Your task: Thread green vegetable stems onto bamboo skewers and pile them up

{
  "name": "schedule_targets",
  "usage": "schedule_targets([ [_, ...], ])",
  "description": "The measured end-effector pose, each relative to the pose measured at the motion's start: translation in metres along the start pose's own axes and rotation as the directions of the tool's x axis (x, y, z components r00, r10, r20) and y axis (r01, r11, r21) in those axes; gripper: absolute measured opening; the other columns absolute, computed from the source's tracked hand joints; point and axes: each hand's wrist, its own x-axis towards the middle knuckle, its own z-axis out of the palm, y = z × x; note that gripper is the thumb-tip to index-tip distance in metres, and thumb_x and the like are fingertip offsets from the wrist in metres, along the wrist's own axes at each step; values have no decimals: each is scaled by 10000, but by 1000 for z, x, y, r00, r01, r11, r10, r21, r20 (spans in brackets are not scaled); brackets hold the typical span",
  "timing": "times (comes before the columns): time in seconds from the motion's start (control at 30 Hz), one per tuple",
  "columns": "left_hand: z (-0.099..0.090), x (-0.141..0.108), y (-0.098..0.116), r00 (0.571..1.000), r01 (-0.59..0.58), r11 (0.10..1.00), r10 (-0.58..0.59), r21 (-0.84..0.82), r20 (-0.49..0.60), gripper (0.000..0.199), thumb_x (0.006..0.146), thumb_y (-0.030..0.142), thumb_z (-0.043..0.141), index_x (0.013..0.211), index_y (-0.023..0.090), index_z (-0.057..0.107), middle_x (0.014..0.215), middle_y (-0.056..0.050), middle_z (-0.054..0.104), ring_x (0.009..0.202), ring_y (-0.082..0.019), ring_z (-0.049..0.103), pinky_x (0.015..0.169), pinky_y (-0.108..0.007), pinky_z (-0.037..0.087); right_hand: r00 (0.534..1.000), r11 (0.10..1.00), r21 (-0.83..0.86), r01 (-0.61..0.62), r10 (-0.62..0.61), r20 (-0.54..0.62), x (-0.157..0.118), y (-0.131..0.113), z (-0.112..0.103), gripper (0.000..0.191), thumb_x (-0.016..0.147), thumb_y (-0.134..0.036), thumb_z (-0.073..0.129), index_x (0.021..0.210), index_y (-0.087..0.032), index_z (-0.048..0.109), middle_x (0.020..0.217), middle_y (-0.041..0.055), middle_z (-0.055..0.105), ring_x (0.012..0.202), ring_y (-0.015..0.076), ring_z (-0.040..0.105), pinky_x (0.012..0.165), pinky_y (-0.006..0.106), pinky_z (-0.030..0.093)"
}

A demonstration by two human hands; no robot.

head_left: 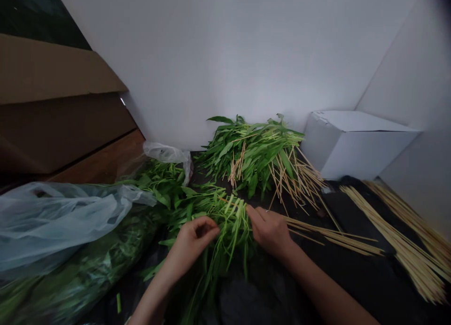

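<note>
Leafy greens (232,221), with long narrow leaves and pale stems like water spinach, lie in front of me. My right hand (269,228) is closed around bamboo skewers (329,233) at the right side of this bunch; their long ends stick out to the right. One skewer end shows among the cut stems beside its fingertips. Just left of the stems is my left hand (195,243), its thumb and curled fingers brought together in a pinch. Whatever lies between those fingertips is too small to make out.
Behind, skewered greens (253,142) are piled against the white wall. Clear plastic bags (70,221) of greens lie left, below a cardboard box (59,76). At right are a white box (362,142) and loose skewer bundles (398,240) on the black surface.
</note>
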Motion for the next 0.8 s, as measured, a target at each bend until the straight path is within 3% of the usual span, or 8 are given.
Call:
schedule_targets([
  [0.07,-2,-7,-2,992,-36,985,14,171,126,148,801,302,625,735,178,672,679,-5,595,637,-150,536,600,-251,380,1000,1000,8,2,-2,-3,1,-1,0,304,899,-91,391,1077,-102,637,663,12,557,558,129,461,551,297,299],
  [0.13,-1,-11,-4,987,-75,940,22,332,161,122,810,266,606,755,193,687,755,-21,619,711,-171,571,658,-267,398,1000,1000,9,8,-8,-8,1,-2,0,298,899,-94,393,1071,-104,636,663,11,558,555,126,459,552,294,300],
  [0.3,13,-13,-1,999,36,797,-53,602,11,87,817,282,609,846,216,659,911,-46,633,855,-210,605,716,-281,413,1000,1000,7,9,-9,-7,0,-2,1,301,898,-95,393,1075,-109,636,664,9,558,554,122,458,550,290,303],
  [0.43,18,-11,0,997,78,750,-68,656,-42,94,793,179,593,852,223,650,943,-46,636,881,-205,604,723,-266,408,1000,1000,11,-2,2,1,-1,-2,2,305,889,-91,403,1081,-109,639,674,10,558,558,123,459,548,295,304],
  [0.53,10,-7,-1,1000,19,873,-7,487,-26,107,739,133,598,762,219,657,836,-30,639,794,-194,599,693,-262,403,1000,1000,7,-1,1,4,-1,-2,2,307,880,-89,408,1079,-106,641,669,10,550,556,126,454,541,303,298],
  [0.63,-4,-3,1,999,-24,986,27,164,-18,33,722,198,649,691,208,658,690,-10,622,667,-175,569,623,-251,402,1000,1000,8,-5,5,3,-1,-2,2,308,878,-89,409,1080,-111,641,667,7,546,557,126,453,543,304,304],
  [0.73,-19,-1,10,998,67,984,-66,-163,9,125,713,302,726,700,190,670,638,-10,620,589,-148,535,552,-231,387,1000,1000,14,-5,5,-3,-1,-3,1,303,879,-88,413,1077,-112,642,670,5,545,556,123,452,544,301,307],
  [0.8,-25,-1,15,989,146,913,-148,-380,25,204,670,338,787,761,183,690,683,-27,657,585,-136,548,539,-221,398,1000,1000,23,-3,3,-9,0,-3,1,300,884,-88,412,1073,-109,644,666,5,543,553,126,453,543,303,303],
])
